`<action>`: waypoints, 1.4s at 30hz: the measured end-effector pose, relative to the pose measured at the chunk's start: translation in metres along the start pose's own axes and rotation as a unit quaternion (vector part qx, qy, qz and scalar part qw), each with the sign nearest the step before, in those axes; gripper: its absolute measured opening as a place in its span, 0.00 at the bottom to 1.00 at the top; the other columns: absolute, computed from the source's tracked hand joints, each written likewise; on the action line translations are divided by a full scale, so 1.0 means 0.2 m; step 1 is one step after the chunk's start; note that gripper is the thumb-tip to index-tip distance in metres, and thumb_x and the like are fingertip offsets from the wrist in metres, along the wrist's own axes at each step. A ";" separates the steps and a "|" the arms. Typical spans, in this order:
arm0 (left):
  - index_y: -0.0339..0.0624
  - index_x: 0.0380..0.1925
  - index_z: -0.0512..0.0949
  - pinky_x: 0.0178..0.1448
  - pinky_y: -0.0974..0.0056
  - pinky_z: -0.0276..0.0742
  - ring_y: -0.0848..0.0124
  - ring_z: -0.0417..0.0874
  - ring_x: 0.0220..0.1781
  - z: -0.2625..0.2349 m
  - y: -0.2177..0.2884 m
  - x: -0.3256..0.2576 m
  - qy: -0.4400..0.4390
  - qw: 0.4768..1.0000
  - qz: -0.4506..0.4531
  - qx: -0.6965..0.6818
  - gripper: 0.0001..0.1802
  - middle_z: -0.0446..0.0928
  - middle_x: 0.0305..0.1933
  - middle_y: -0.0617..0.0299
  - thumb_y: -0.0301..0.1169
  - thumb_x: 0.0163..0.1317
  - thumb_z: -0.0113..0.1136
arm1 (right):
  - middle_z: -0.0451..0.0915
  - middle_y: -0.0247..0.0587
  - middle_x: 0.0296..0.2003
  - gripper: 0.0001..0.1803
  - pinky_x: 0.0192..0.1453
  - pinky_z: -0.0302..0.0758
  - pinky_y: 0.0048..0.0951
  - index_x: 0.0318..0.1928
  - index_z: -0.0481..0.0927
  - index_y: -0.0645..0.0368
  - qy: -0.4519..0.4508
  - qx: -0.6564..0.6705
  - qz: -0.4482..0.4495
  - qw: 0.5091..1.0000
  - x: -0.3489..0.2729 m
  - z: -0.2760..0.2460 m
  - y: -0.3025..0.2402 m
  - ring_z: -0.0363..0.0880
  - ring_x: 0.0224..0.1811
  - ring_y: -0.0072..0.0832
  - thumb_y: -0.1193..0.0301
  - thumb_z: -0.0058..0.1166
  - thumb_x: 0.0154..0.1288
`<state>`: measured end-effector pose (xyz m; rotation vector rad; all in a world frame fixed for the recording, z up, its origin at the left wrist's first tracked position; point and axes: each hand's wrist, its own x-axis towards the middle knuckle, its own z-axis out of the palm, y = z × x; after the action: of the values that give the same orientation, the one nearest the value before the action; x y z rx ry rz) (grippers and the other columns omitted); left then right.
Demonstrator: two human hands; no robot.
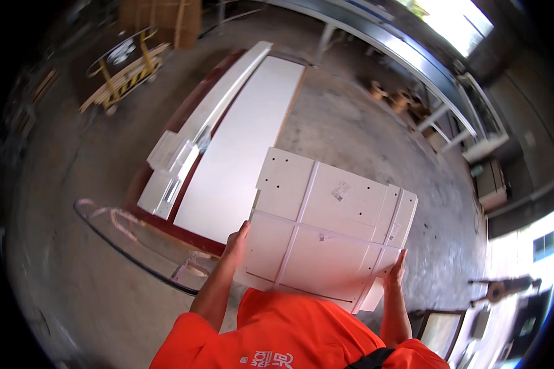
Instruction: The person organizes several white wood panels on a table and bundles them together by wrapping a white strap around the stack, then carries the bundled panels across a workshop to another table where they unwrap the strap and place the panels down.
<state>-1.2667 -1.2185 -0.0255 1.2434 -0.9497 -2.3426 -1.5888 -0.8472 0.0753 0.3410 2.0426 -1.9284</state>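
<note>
I carry a stack of white furniture panels (329,230) flat in front of my chest. Drilled holes and small stickers mark the top panels. My left hand (235,241) grips the stack's left edge. On the right edge, my right hand (397,269) clasps the stack near its rounded corner. My orange sleeves show at the bottom of the view.
A long white board (240,147) lies on a dark red pallet (143,178) on the concrete floor, with white profile pieces (184,144) along its left side. A curved glass sheet (135,243) lies at lower left. A yellow cart (126,67) stands at the back left.
</note>
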 end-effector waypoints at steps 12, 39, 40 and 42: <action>0.29 0.62 0.69 0.63 0.59 0.71 0.61 0.74 0.62 -0.25 -0.31 0.40 0.322 0.914 -0.060 -0.240 0.51 0.73 0.61 0.50 0.66 0.55 0.61 | 0.73 0.44 0.61 0.49 0.66 0.67 0.36 0.67 0.67 0.63 -0.284 -0.366 0.099 0.881 1.23 1.97 0.12 0.72 0.61 0.35 0.34 0.51 0.60; 0.27 0.58 0.72 0.61 0.61 0.69 0.61 0.76 0.59 -0.93 -1.08 1.06 0.595 0.732 -0.060 -0.327 0.45 0.76 0.57 0.48 0.64 0.63 0.50 | 0.81 0.50 0.45 0.44 0.56 0.70 0.35 0.46 0.82 0.70 -0.511 -0.579 0.024 0.635 1.11 3.84 1.88 0.75 0.47 0.34 0.34 0.50 0.60; 0.28 0.56 0.74 0.60 0.60 0.70 0.61 0.77 0.57 -0.91 -1.10 1.07 0.612 0.736 -0.072 -0.280 0.44 0.78 0.55 0.47 0.63 0.64 0.49 | 0.80 0.52 0.45 0.43 0.57 0.69 0.35 0.47 0.81 0.69 -0.522 -0.587 -0.003 0.619 1.13 3.84 1.87 0.75 0.48 0.36 0.35 0.50 0.61; 0.28 0.53 0.76 0.56 0.59 0.72 0.61 0.80 0.53 -0.78 -1.12 1.07 0.656 0.739 -0.069 -0.136 0.42 0.81 0.48 0.45 0.62 0.66 0.47 | 0.80 0.56 0.46 0.40 0.59 0.69 0.36 0.49 0.81 0.68 -0.547 -0.652 -0.091 0.517 1.16 3.80 1.79 0.75 0.50 0.41 0.38 0.52 0.62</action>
<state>-1.2545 -1.2384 -0.3726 2.2418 0.0041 -0.9831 -1.6203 -1.5905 -0.3786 -1.1498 1.7846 0.0928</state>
